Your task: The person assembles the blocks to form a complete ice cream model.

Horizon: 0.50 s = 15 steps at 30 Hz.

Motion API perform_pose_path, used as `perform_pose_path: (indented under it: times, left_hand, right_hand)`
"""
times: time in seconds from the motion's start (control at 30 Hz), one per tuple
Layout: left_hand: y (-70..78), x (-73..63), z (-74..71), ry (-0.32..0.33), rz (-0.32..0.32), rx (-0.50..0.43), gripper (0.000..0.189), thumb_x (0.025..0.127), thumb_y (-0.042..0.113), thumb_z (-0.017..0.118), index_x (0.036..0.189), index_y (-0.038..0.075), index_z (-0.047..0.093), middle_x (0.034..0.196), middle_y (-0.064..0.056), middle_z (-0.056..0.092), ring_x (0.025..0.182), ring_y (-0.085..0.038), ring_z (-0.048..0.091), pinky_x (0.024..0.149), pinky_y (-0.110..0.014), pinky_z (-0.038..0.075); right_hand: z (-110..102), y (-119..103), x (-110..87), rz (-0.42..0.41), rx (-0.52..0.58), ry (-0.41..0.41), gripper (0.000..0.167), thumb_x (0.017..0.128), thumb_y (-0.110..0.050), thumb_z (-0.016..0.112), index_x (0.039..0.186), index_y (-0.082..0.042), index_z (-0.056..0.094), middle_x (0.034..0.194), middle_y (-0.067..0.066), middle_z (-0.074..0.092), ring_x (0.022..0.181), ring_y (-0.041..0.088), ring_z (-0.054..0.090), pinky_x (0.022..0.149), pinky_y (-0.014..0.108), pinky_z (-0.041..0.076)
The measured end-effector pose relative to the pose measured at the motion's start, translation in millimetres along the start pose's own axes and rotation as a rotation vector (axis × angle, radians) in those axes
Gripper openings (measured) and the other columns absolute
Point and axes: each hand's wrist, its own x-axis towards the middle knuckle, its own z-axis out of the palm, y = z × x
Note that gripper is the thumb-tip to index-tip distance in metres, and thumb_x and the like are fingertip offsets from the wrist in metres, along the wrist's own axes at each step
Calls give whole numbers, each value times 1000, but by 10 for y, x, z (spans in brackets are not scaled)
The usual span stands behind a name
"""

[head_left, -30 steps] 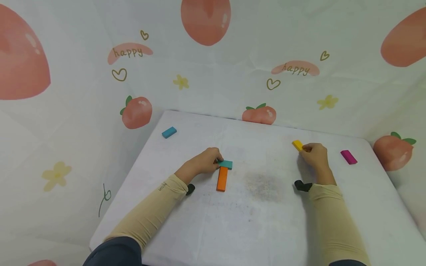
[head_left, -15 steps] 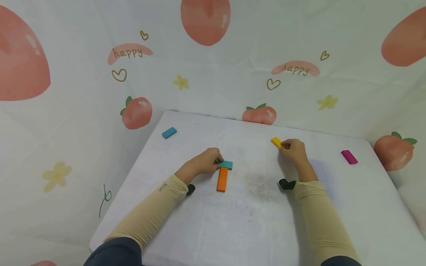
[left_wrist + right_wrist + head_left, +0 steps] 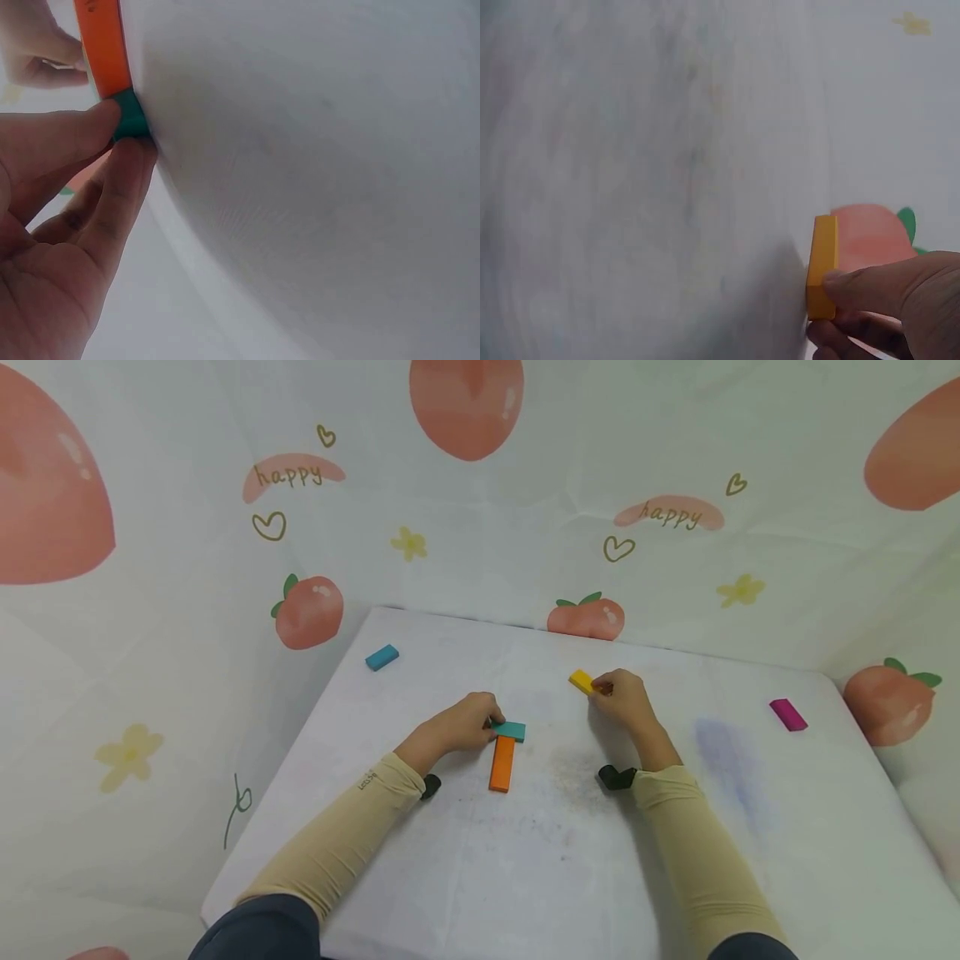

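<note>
In the head view, my left hand pinches the left end of a teal block. An orange block meets the teal one at a right angle, running toward the near side in a T shape. The left wrist view shows thumb and fingertips on the teal block's end. My right hand holds a yellow block by one end, between thumb and fingers, as the right wrist view also shows. In the head view, the yellow block is beyond and to the right of the teal one, its shadow falling on the table.
A blue block lies at the table's far left. Far to the right rests a magenta block. The white table backs onto a cloth printed with peaches.
My right hand has moved left across the table with the yellow block in its grip. The left hand, the teal block and the orange block have stayed in place.
</note>
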Motion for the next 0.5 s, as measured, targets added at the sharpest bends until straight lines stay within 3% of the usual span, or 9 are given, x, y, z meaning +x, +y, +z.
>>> perform_pose_path:
  times: [0.5]
  left_hand:
    - [-6, 13, -13, -3, 9, -1, 29, 100, -2, 68, 128, -7, 73, 124, -17, 69, 105, -22, 65, 98, -34, 59]
  right_hand:
    - [214, -304, 10, -9, 28, -47, 27, 97, -5, 71, 120, 8, 75, 118, 26, 70, 109, 39, 65, 103, 53, 57]
